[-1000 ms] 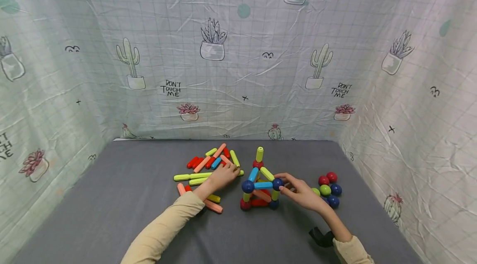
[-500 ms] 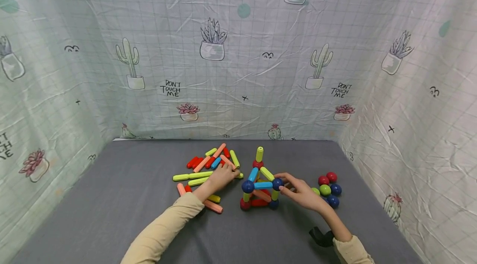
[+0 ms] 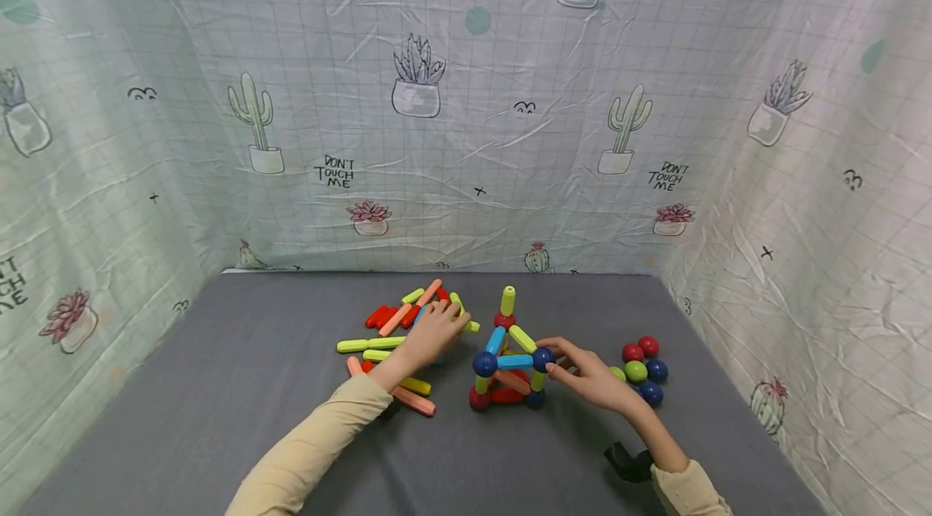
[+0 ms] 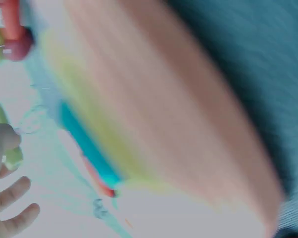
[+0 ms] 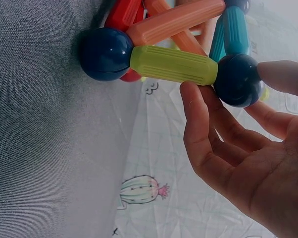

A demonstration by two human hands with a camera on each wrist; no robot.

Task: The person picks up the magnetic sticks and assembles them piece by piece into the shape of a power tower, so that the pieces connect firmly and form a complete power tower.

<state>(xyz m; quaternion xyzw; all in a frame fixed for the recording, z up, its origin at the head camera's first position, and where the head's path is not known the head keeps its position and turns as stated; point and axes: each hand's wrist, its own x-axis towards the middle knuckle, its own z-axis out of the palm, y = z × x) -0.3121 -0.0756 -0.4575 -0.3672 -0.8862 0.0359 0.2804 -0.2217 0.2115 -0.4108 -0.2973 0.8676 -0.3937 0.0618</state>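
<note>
My left hand (image 3: pixel 435 334) is over the pile of loose building sticks, pinching a yellow-green stick (image 3: pixel 473 327). In the left wrist view that stick (image 4: pixel 13 157) shows on both sides of the thumb, while other fingers spread apart. A ball-and-stick frame (image 3: pixel 515 362) stands right of it, with dark blue corner balls and coloured sticks. My right hand (image 3: pixel 593 381) steadies its upper right corner. In the right wrist view, thumb and fingers surround the dark blue ball (image 5: pixel 238 80), one fingertip at the yellow-green upright (image 5: pixel 173 64). At the frame's back, another yellow-green stick (image 3: pixel 508 299) rises from a red ball.
Red, orange, blue and yellow-green sticks (image 3: pixel 396 320) lie around my left hand, with orange and yellow ones (image 3: pixel 413 401) nearer me. Several red, green and blue balls (image 3: pixel 636 371) sit beyond my right hand. A patterned cloth (image 3: pixel 451 144) encloses the grey table (image 3: pixel 240 387).
My left hand has shifted slightly up and away from me, and the yellow-green stick end at its fingertips has moved with it. The right hand and the frame have stayed in place.
</note>
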